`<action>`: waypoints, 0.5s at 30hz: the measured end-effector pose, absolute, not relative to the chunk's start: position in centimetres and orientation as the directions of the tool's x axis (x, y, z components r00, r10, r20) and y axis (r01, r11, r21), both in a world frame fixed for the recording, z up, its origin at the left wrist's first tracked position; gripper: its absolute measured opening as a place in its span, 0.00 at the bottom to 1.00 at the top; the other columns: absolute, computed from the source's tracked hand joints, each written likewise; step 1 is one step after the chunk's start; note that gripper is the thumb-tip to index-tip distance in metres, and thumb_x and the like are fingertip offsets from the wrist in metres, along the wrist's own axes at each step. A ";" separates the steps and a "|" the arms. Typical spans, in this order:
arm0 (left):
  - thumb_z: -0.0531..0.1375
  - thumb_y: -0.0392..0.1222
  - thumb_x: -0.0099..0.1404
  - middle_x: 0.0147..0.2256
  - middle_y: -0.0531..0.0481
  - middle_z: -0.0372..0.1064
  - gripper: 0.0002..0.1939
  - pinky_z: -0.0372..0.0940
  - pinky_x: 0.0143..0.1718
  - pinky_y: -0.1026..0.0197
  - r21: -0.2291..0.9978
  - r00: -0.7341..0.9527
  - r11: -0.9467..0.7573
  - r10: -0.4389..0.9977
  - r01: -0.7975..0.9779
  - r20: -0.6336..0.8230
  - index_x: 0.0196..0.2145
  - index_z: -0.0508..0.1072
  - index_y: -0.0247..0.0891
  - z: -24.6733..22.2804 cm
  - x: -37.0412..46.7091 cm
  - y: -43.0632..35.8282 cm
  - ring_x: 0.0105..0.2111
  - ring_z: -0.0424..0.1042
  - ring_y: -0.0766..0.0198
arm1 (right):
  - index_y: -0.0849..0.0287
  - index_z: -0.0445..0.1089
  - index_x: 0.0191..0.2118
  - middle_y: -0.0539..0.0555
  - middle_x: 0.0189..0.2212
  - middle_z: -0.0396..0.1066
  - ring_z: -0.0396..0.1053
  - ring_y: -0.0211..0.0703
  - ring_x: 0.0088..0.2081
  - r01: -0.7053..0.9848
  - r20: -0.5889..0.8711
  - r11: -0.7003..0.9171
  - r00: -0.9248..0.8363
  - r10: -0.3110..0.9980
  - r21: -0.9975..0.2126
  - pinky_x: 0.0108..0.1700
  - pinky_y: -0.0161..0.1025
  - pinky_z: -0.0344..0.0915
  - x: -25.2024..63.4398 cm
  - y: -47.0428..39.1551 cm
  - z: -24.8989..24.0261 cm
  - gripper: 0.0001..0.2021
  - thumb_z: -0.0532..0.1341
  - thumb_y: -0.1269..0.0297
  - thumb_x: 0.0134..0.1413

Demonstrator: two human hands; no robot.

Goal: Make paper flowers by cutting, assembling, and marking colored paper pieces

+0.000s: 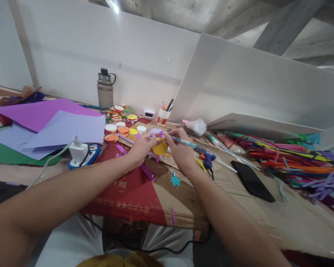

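Observation:
Above the cardboard, my left hand (141, 149) is closed on the left edge of a yellow disc (160, 147) that has purple paper strips around it. Close beside it, my right hand (180, 148) is closed at the disc's upper right, with a blue patterned pen (185, 141) between its fingers. The pen's tip end lies near the top of the disc, too small to make out. Purple paper strips (148, 172) lie below my left hand. A blue paper flower (175, 180) rests on the cardboard under the disc.
Orange lids (111, 138) and white lids stand behind my left hand. At right are a blue glue gun (208, 159), a black phone (252, 181) and colourful strips (297, 159). A power strip (94, 154), paper sheets (66, 129), a bottle (105, 92) and a pen cup (163, 116) also stand around.

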State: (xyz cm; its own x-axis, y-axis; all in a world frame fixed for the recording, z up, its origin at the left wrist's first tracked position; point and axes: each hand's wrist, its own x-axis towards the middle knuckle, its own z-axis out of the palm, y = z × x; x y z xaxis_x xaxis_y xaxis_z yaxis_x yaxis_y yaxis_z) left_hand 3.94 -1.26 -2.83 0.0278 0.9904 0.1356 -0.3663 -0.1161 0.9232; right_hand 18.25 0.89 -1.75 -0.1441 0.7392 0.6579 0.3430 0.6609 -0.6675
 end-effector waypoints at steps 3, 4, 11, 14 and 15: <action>0.68 0.40 0.53 0.30 0.49 0.75 0.12 0.63 0.22 0.67 0.922 0.027 -0.100 0.993 -0.374 0.118 0.36 0.76 0.35 -2.8 4.0 -1.3 0.23 0.72 0.67 | 0.54 0.63 0.35 0.50 0.30 0.68 0.67 0.41 0.31 0.325 0.650 0.657 -0.148 0.745 -0.680 0.35 0.39 0.65 18.2 0.9 -1.8 0.08 0.60 0.57 0.56; 0.68 0.41 0.53 0.30 0.48 0.75 0.13 0.63 0.21 0.67 0.923 0.033 -0.097 0.993 -0.373 0.117 0.36 0.76 0.35 -2.8 3.9 -1.3 0.23 0.72 0.66 | 0.54 0.63 0.35 0.50 0.30 0.69 0.67 0.40 0.31 0.326 0.653 0.659 -0.147 0.743 -0.677 0.35 0.38 0.65 18.2 0.9 -1.8 0.08 0.60 0.57 0.56; 0.68 0.44 0.53 0.32 0.47 0.76 0.19 0.64 0.21 0.67 0.930 0.056 -0.131 0.986 -0.343 0.160 0.42 0.76 0.35 -3.4 3.8 -0.8 0.24 0.72 0.66 | 0.55 0.63 0.34 0.49 0.30 0.69 0.67 0.40 0.31 0.360 0.668 0.671 -0.152 0.728 -0.648 0.34 0.38 0.64 18.2 0.6 -1.5 0.08 0.59 0.57 0.57; 0.68 0.45 0.53 0.33 0.47 0.76 0.21 0.63 0.20 0.67 0.933 0.067 -0.141 0.983 -0.331 0.172 0.44 0.76 0.35 -3.6 3.8 -0.7 0.24 0.72 0.65 | 0.55 0.63 0.34 0.49 0.30 0.69 0.66 0.40 0.31 0.367 0.679 0.681 -0.157 0.717 -0.634 0.34 0.38 0.63 18.2 0.7 -1.5 0.07 0.59 0.57 0.57; 0.68 0.45 0.53 0.33 0.47 0.76 0.22 0.63 0.19 0.67 0.934 0.068 -0.140 0.983 -0.330 0.171 0.45 0.76 0.35 -3.6 3.8 -0.7 0.24 0.72 0.65 | 0.55 0.63 0.34 0.49 0.29 0.69 0.66 0.40 0.31 0.369 0.681 0.682 -0.156 0.716 -0.632 0.34 0.38 0.63 18.2 0.7 -1.6 0.07 0.59 0.58 0.57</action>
State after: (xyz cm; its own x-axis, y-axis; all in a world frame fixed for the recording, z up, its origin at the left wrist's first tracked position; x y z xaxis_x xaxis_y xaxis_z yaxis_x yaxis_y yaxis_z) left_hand 3.76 -0.71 -3.59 0.0676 0.9829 0.1710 -0.3297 -0.1398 0.9337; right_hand 18.23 0.72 -1.55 -0.1563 0.7156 0.6808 0.3692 0.6817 -0.6317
